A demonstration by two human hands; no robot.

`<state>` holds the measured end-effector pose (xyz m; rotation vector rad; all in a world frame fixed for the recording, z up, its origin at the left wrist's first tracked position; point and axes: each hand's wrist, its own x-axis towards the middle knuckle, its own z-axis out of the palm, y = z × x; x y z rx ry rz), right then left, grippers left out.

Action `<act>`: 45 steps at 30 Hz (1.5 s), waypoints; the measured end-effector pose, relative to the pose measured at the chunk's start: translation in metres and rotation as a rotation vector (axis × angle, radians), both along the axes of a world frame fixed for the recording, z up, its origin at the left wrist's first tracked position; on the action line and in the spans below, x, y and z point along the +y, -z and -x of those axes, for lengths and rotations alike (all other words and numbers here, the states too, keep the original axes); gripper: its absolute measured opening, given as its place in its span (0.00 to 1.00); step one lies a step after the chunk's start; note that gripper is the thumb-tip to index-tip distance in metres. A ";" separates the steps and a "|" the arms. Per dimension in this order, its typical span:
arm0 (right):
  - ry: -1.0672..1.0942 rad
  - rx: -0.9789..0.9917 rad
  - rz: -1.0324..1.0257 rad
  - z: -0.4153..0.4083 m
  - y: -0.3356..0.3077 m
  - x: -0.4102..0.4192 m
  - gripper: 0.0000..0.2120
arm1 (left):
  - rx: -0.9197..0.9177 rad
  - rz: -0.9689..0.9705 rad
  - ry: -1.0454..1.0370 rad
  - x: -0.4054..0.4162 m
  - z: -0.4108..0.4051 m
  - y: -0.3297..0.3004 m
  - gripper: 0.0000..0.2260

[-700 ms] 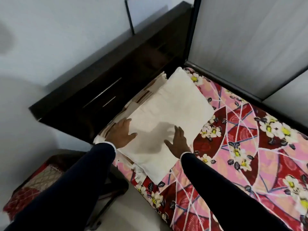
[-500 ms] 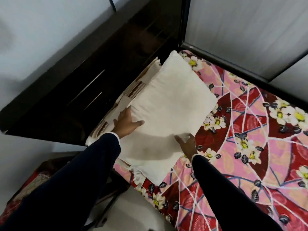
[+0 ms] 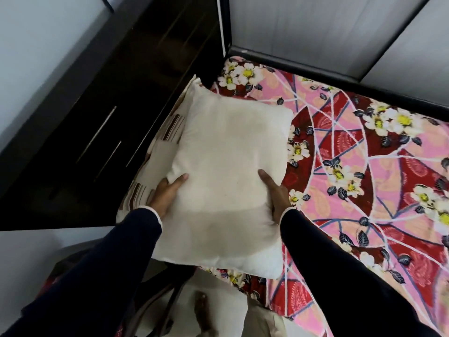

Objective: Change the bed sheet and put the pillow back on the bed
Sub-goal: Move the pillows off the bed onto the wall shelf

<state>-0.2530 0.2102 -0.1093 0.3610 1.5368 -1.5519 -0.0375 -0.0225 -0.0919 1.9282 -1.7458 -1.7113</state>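
Both hands hold the plain cream pillow [image 3: 226, 171] by its two long edges: the left hand [image 3: 167, 190] pinches the left edge with the thumb lying on top and the fingers tucked out of sight beneath, and the right hand [image 3: 277, 193] clasps the opposite edge the same way. The pillow's long axis runs straight away from the grip toward the dark headboard [image 3: 145, 98], its far corner almost at the board, its near end overhanging the bed edge between the two sleeves. It appears lifted slightly above a second, striped pillow [image 3: 167, 132] that lies just left of the grip, against the headboard. The floral bed sheet [image 3: 359, 166] is spread flat to the right. The held pillow looks soft, uncovered and faintly shadowed or stained near the wrists. Neither hand is clearly nearer; setting it down likely needs both to lower together.
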 end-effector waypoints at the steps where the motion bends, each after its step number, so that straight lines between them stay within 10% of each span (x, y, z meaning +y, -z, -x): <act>1: 0.023 0.018 -0.003 -0.001 -0.012 0.011 0.29 | 0.051 -0.001 0.008 0.015 -0.003 -0.010 0.39; 20: 0.512 0.334 -0.021 -0.150 -0.216 0.315 0.30 | 0.168 -0.040 0.889 0.219 -0.004 -0.125 0.14; 24: 0.569 0.432 -0.077 -0.164 -0.234 0.378 0.17 | 0.237 0.004 1.007 0.288 0.034 -0.143 0.10; 45: 1.362 0.613 -0.110 -0.256 -0.309 0.957 0.18 | 0.510 -0.109 1.704 0.987 0.190 -0.164 0.31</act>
